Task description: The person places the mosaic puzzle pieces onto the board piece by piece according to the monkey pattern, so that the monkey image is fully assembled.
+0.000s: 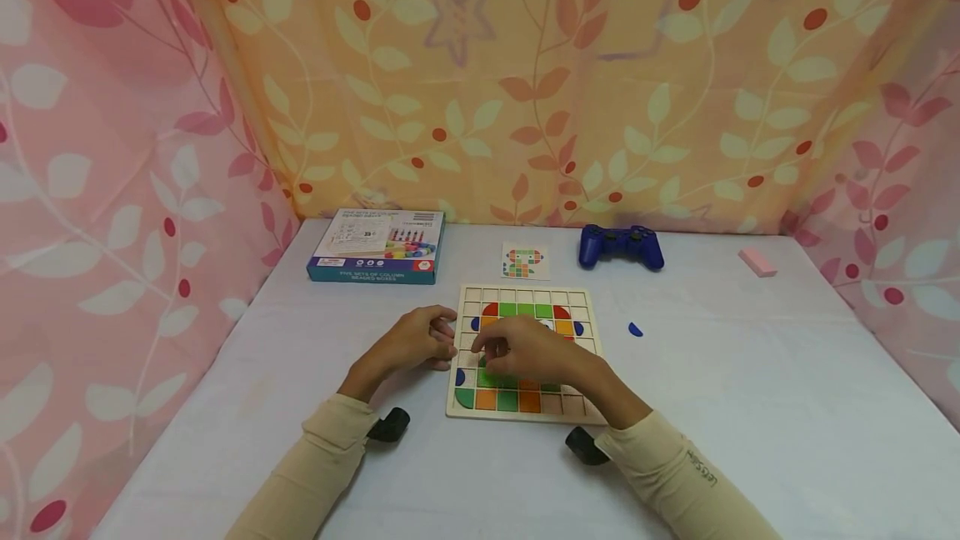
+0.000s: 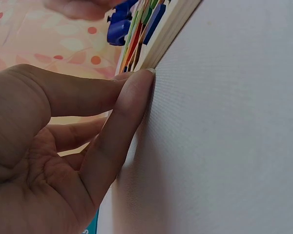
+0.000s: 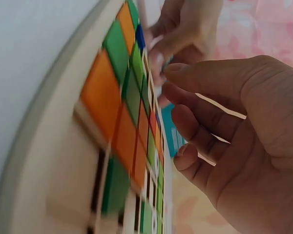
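Observation:
A wooden grid puzzle board (image 1: pixel 474 297) lies on the table, with green, orange, red and blue tiles (image 1: pixel 507 401) in many of its squares. My left hand (image 1: pixel 417 338) is at its left side; in the left wrist view its thumb and a fingertip (image 2: pixel 145 78) meet at the board's edge (image 2: pixel 158 48), gripping it. Over the board's middle hovers my right hand (image 1: pixel 525 348), fingers bent and thumb near the index finger. From the right wrist view (image 3: pixel 254 107) I see nothing between those fingertips. The palm hides several tiles below it.
Behind the board lies a pattern card (image 1: pixel 526 262). A bead-set box (image 1: pixel 375 248) stands back left, and a blue game controller (image 1: pixel 620 248) back right. On the right are a blue half-round piece (image 1: pixel 635 329) and a pink block (image 1: pixel 757 262). Patterned cloth surrounds the table.

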A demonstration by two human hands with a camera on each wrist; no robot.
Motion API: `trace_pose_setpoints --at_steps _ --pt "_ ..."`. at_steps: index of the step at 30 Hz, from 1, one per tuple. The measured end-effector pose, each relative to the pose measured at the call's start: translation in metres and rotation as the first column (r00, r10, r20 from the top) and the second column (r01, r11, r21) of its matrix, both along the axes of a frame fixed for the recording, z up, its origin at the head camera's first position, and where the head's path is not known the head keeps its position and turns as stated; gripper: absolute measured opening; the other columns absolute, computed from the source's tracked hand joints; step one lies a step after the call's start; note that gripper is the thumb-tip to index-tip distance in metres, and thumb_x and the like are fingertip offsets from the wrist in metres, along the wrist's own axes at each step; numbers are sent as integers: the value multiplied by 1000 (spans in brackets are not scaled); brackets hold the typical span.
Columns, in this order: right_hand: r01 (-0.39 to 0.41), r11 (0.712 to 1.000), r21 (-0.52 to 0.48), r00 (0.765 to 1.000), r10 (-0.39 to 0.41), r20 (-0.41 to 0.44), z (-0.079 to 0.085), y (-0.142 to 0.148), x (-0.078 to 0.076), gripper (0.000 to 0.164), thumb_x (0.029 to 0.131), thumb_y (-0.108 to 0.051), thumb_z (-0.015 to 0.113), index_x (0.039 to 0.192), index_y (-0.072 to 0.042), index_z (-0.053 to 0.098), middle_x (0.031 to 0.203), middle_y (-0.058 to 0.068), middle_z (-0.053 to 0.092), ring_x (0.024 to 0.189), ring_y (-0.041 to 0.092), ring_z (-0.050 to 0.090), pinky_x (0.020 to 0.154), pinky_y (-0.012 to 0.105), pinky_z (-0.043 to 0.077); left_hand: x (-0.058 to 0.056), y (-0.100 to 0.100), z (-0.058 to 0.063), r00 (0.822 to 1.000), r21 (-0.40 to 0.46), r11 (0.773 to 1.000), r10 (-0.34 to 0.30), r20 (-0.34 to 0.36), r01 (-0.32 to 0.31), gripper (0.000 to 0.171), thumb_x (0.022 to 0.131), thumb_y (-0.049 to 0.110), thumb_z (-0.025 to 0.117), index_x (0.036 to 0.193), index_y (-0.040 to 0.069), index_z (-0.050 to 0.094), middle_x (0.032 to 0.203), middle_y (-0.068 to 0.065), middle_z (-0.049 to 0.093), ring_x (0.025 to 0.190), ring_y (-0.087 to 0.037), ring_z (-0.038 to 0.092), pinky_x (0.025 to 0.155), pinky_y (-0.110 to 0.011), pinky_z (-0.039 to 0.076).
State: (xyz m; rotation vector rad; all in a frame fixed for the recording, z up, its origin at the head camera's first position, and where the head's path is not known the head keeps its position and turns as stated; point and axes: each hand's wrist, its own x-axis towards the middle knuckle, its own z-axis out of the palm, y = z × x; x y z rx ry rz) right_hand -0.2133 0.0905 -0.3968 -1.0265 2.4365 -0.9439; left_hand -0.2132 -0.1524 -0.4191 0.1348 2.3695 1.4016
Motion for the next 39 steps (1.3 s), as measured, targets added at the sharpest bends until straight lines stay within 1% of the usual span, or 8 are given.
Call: trace_pose_setpoints --at_steps 4,9,12,19,24,29,34,39 --pt "59 998 7 998 -59 -7 1 23 -3 24 98 -12 74 121 -14 78 99 -7 70 91 15 62 80 27 57 1 2 1 1000 -14 1000 17 5 -17 61 93 -2 76 149 2 54 114 -14 64 89 -22 68 76 -29 65" --pt "127 992 10 991 -127 -37 1 55 -7 23 97 -11 76 120 -13 78 96 -7 68 91 16 60 80 27 56 1 4 1 999 -22 999 33 0 -33 60 93 -2 77 149 3 55 113 -13 64 88 -22 68 74 -28 65" --pt "173 985 7 983 -173 -57 -1 75 -9 23 95 -10 77 118 -10 77 93 -5 66 90 17 59 78 26 54 1 3 -1 999 -25 999 32 -8 -32 60 93 -1 77 149 3 55 113 -13 64 88 -21 68 74 -28 65" --pt "274 962 12 958 -272 -90 -3 119 -13 23 94 -10 78 117 -7 77 94 -2 68 90 18 59 75 27 51 1 3 -1 999 -26 999 32 -15 -33 60 93 -1 76 149 3 55 112 -13 64 88 -22 68 75 -29 65" --pt "316 948 34 945 -311 -104 -7 144 -13 24 92 -10 78 116 -7 76 92 -2 67 88 18 59 73 26 51 2 4 0 999 -27 999 36 -14 -37 60 93 -2 76 148 3 55 113 -13 63 89 -22 68 75 -29 65" --pt "363 929 66 929 -356 -96 -11 164 -11 28 91 -11 80 118 -8 75 93 -1 68 87 17 59 74 25 52 2 5 0 999 -27 999 33 -9 -33 60 93 -2 77 148 3 56 113 -13 63 89 -22 68 75 -29 65" --pt "392 916 82 918 -384 -101 -11 177 -10 30 90 -12 82 120 -7 75 95 -1 69 87 16 60 75 24 53 1 4 0 999 -27 999 33 -5 -33 60 93 -1 77 149 4 55 114 -13 63 90 -23 68 75 -29 65" --pt "404 912 73 910 -393 -131 -12 187 -10 33 89 -11 82 121 -7 74 94 -1 69 86 16 60 73 25 51 0 4 -1 999 -21 999 38 -1 -38 60 93 -2 77 149 4 55 115 -13 63 89 -22 68 75 -29 65"
